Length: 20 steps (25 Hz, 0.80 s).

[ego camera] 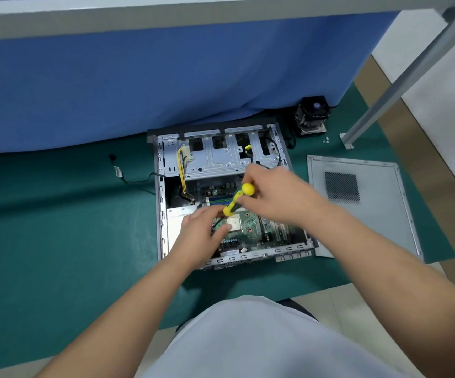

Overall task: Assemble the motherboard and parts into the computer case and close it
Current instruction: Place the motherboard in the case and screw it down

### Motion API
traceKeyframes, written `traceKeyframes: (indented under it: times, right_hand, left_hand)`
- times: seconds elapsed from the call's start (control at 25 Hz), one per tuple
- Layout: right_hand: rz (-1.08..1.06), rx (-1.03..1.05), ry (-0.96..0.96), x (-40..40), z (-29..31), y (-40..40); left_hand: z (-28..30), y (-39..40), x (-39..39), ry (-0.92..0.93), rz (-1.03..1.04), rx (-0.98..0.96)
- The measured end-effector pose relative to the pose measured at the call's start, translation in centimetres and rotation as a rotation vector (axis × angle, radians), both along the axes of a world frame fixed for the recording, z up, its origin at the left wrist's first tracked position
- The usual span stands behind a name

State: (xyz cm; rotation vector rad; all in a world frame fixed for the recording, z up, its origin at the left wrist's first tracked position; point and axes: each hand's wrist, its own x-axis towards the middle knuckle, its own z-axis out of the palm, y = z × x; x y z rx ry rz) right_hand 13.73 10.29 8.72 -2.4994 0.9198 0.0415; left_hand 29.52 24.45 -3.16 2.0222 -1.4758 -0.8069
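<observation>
An open grey computer case (pixel 163 186) lies flat on a green mat. The green motherboard (pixel 250 230) sits inside it, with a square CPU near its middle. My right hand (pixel 278 195) grips the handle of a yellow and green screwdriver (pixel 238 199), which tilts down to the left. My left hand (pixel 204 233) is low over the board and pinches the screwdriver's shaft near its tip. The tip itself is hidden under my fingers. The case's grey side panel (pixel 362 214) lies flat to the right of the case.
A black CPU cooler with fan (pixel 312 115) stands on the mat behind the case at the right. A few small screws (pixel 326 139) lie near it. A black cable (pixel 128 175) trails left of the case. A blue cloth hangs behind; a metal table leg (pixel 384 96) stands right.
</observation>
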Motion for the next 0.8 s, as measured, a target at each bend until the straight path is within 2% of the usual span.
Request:
traceKeyframes:
  times: [0.12,0.2,0.24,0.36,0.44,0.52,0.6,0.68,0.72,0.8]
  right_hand:
    - [-0.217,0.100,-0.087,-3.9,0.4,-3.4]
    - [-0.304,0.226,-0.038,-6.4,-0.5,-4.5]
    - [-0.326,0.293,0.009,-7.4,-1.3,-4.9]
    - [-0.319,0.378,0.095,-9.0,-4.0,-5.7]
    - [-0.317,0.452,0.060,-8.9,-5.4,-6.4]
    - [-0.391,0.580,-0.031,-9.0,-6.7,-7.6]
    - [-0.514,0.624,-0.102,-9.8,-7.8,-9.4]
    - [-0.627,0.656,-0.150,-10.9,-8.8,-10.9]
    - [-0.680,0.683,-0.166,-11.5,-9.5,-12.2]
    - [-0.765,0.712,-0.169,-12.6,-11.2,-14.4]
  left_hand:
    - [1.3,-3.8,-0.6,-0.034,0.012,-0.067]
    - [2.1,-6.5,-0.5,-0.043,-0.010,-0.096]
    - [2.4,-7.8,-0.5,-0.106,-0.065,-0.103]
    - [3.6,-11.9,-1.3,-0.449,-0.300,-0.183]
    - [4.7,-14.9,-2.6,-0.644,-0.456,-0.312]
    - [5.3,-17.9,-4.0,-0.718,-0.559,-0.441]
    - [4.8,-20.6,-4.5,-0.594,-0.476,-0.449]
    - [3.6,-21.5,-3.3,-0.418,-0.227,-0.272]
    - [2.4,-22.1,-2.3,-0.404,-0.110,-0.157]
    - [-0.3,-21.9,0.0,-0.476,-0.006,0.062]
